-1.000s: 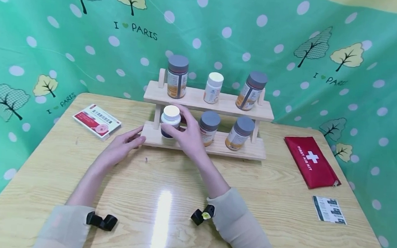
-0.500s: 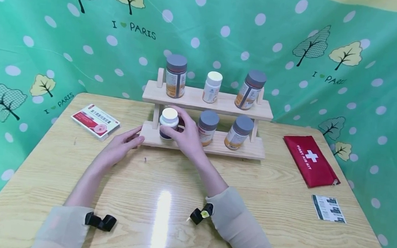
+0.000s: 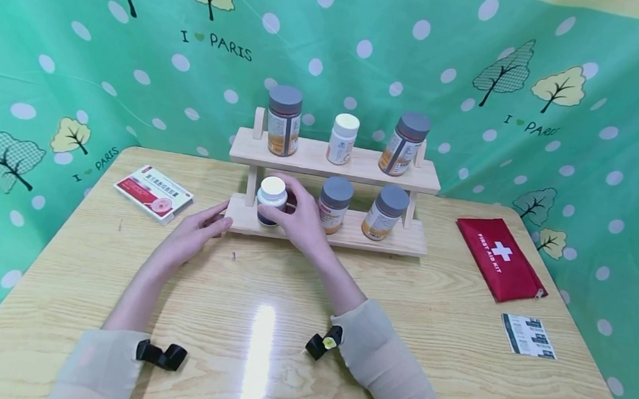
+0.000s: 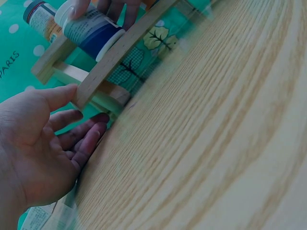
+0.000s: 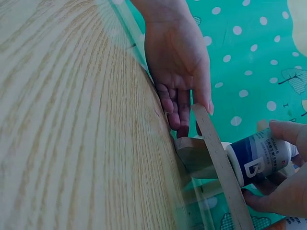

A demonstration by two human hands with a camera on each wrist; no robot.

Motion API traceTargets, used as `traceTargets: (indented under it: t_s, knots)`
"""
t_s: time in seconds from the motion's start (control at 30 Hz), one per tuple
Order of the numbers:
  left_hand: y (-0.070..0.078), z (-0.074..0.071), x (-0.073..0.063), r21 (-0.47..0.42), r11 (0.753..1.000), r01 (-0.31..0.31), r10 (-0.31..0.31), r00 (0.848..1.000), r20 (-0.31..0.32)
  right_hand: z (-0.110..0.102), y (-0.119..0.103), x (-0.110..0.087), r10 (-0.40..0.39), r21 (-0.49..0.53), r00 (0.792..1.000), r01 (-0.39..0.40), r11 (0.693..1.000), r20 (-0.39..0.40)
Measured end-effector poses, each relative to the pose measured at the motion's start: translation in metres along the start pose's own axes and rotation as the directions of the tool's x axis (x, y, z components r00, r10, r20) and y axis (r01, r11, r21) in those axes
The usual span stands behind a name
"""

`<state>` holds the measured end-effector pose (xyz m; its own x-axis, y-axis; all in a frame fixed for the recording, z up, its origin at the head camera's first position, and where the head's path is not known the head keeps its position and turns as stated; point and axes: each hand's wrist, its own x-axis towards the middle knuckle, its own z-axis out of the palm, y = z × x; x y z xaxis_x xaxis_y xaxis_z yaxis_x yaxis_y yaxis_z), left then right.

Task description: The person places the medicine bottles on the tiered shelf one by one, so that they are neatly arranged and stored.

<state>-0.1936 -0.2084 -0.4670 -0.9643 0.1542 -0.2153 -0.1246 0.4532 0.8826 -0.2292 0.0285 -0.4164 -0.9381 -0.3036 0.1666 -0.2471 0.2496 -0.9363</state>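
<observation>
The right hand (image 3: 305, 222) holds a white-and-blue pill bottle (image 3: 272, 193) with a white cap, thumb at its front and fingers behind. This bottle stands upright at the left end of the lower tier of a wooden rack (image 3: 350, 244). In the right wrist view the bottle's base (image 5: 236, 166) meets the board. The left hand (image 3: 188, 240) grips the rack's left end. Its thumb (image 4: 62, 97) lies against the board's corner, and the other fingers curl below the board in the left wrist view.
Two grey-capped jars (image 3: 333, 208) share the lower tier. Above them stand two more grey-capped jars (image 3: 284, 121) around a small white bottle (image 3: 343, 140). A medicine box (image 3: 154, 193) lies left; a red first aid pouch (image 3: 499, 259) and a printed card (image 3: 529, 335) lie right.
Between the earlier frames the bottle settles very slightly lower and to the left, with the right hand still around it. The left hand stays at the rack's end.
</observation>
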Motion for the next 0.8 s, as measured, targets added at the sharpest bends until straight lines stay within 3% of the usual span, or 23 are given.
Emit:
traceTargets:
  t_s: [0.8]
  knots:
    - [-0.0010, 0.0001, -0.0005, -0.022, 1.000, 0.019, -0.019, 1.000, 0.020, -0.0002, 0.0025, 0.0007, 0.016, -0.040, 1.000, -0.015, 0.999, 0.017]
